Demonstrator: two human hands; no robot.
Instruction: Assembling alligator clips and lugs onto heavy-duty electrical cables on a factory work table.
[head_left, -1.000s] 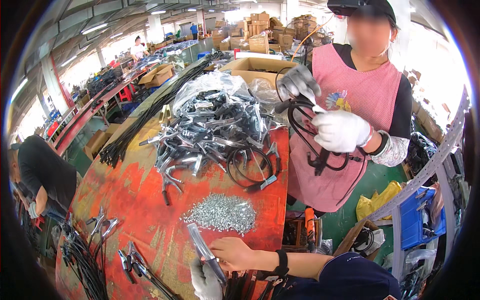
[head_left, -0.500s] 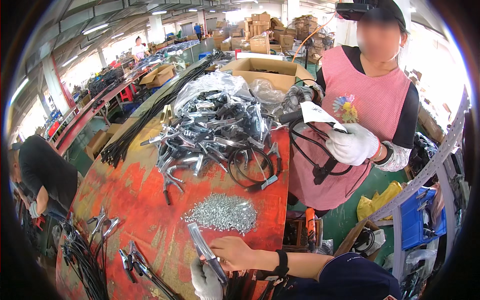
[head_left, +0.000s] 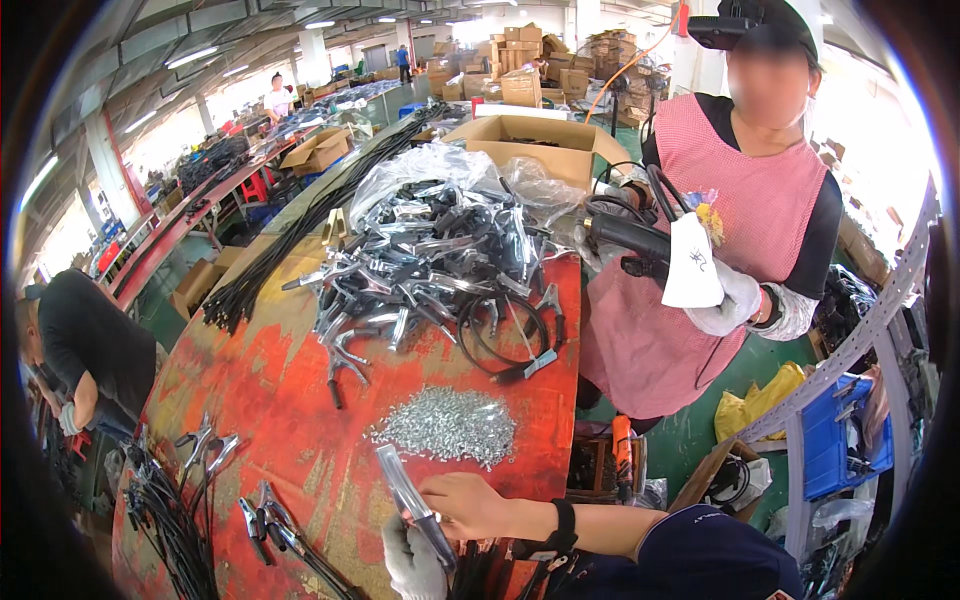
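At the table's near edge I hold a metal battery clamp (head_left: 402,482) with dark handle grips, its silvery jaws pointing up and away. My left hand (head_left: 412,565), in a whitish glove, is closed round its lower part. My bare right hand (head_left: 468,507), with a black band at the wrist, has its fingers bent against the clamp's side; the clamp partly hides the fingertips. Just beyond lies a heap of small silvery screws (head_left: 450,425). Black cables (head_left: 485,570) lie under my right forearm. More clamps with cables (head_left: 275,525) rest to the left.
A large pile of clamps (head_left: 430,250) covers the table's middle, with a coiled black cable (head_left: 505,335) beside it. Long black cables (head_left: 300,220) run along the far left. Across the corner, a co-worker in a pink apron (head_left: 650,330) handles black cable and a white paper.
My hands and the clamp stay almost where they were. The co-worker has lifted and turned the black cable bundle, and the white paper now hangs lower, facing me.
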